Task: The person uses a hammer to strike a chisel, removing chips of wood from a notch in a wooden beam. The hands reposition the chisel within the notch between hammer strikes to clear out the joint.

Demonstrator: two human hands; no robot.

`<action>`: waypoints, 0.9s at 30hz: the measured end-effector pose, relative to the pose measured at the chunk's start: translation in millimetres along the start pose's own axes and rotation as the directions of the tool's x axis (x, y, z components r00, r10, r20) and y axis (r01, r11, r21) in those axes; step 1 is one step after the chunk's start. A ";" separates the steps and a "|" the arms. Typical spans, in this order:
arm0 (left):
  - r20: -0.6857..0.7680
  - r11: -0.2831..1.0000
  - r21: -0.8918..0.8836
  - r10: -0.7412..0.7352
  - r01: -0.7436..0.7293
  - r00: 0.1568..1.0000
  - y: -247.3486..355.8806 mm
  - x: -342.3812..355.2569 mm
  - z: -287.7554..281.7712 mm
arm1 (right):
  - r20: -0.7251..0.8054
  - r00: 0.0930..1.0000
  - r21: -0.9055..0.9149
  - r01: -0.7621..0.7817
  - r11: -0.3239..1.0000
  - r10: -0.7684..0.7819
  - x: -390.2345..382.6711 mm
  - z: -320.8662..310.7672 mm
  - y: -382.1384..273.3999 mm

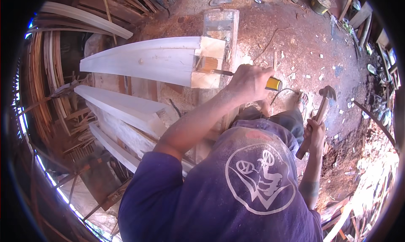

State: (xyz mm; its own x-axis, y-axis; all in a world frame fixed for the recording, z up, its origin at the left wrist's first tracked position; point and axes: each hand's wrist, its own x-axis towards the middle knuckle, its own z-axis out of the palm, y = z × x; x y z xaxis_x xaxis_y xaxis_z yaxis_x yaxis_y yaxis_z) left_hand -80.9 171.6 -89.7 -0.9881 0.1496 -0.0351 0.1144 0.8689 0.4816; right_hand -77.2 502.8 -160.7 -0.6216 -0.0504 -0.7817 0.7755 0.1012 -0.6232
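My left hand (249, 84) is closed around a chisel (274, 84) with a yellow and black handle. The chisel lies nearly level, its blade pointing left into a notch (208, 64) cut in the end of a thick, pale, tapering timber (147, 59). Pale wood chips lie just beside that end. Off to the right, my right hand (316, 133) grips the wooden handle of a claw hammer (324, 103). The hammer's head is up and well apart from the chisel.
Other shaped timbers (122, 107) lie nearer on the left. A flat board (231, 20) sits beyond the notched end. Planks and offcuts (48, 69) are stacked at far left. Chips dot the dirt floor (270, 35), with a tin can (320, 4) at the back right.
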 end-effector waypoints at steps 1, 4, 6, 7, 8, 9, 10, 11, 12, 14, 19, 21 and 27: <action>0.014 1.000 0.002 -0.009 0.009 1.000 -0.2 -0.7 1.2 | 0.011 1.000 0.003 0.006 1.000 -0.006 -1.3 0.5 -0.9; -0.064 0.999 -0.051 -0.017 0.014 0.998 -3.2 -1.9 -0.8 | -0.031 0.999 0.002 0.026 1.000 -0.025 -7.5 8.3 -8.9; -0.075 0.998 -0.022 -0.053 0.052 0.996 -14.2 -3.8 0.4 | -0.094 0.989 0.044 0.120 0.992 -0.116 -17.9 17.7 -15.1; -0.083 0.995 0.004 -0.095 0.096 0.992 -19.5 -4.2 2.2 | -0.158 0.968 0.077 0.211 0.974 -0.197 -23.5 23.7 -18.5; -0.086 0.995 0.005 -0.100 0.100 0.991 -22.2 -2.4 4.2 | -0.153 0.968 0.074 0.211 0.975 -0.198 -27.4 29.7 -20.9; -0.088 0.991 0.012 -0.135 0.137 0.987 -24.2 0.1 6.6 | -0.207 0.916 0.139 0.374 0.917 -0.343 -31.1 35.8 -23.1; -0.084 0.986 0.018 -0.165 0.167 0.983 -24.9 1.5 8.6 | -0.277 0.839 0.194 0.525 0.829 -0.468 -35.6 41.4 -23.2; -0.052 0.987 0.034 -0.157 0.159 0.986 -18.3 5.0 -1.7 | -0.247 0.805 0.182 0.585 0.790 -0.539 -36.5 48.2 -16.9; -0.050 0.987 0.033 -0.154 0.156 0.987 -19.0 4.4 -3.5 | -0.230 0.738 0.186 0.674 0.715 -0.635 -41.7 65.8 -12.2; -0.122 0.990 -0.071 -0.126 0.118 0.984 -22.3 3.4 -4.6 | 0.041 0.785 -0.039 0.619 0.784 -0.618 -47.7 88.8 -4.5; -0.130 0.995 0.005 -0.095 0.096 0.987 -35.6 -6.8 7.2 | 0.127 0.837 -0.250 0.547 0.799 -0.532 -50.9 90.3 -29.9; -0.111 0.994 0.014 -0.109 0.111 0.988 -32.8 -13.1 7.3 | 0.034 0.750 -0.140 0.658 0.740 -0.661 -32.5 47.5 -28.0; -0.064 0.984 -0.079 -0.163 0.158 0.984 -30.7 -4.0 1.8 | 0.165 0.742 -0.239 0.669 0.704 -0.649 -52.0 100.9 -12.8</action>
State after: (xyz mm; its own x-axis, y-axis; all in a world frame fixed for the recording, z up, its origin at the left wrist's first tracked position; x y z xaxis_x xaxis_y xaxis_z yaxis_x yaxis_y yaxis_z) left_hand -80.3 145.2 -105.9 -0.9980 -0.0249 -0.0574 -0.0519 0.8418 0.5372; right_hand -43.7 403.9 -114.5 -0.9467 -0.2673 -0.1798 0.1040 0.2748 -0.9559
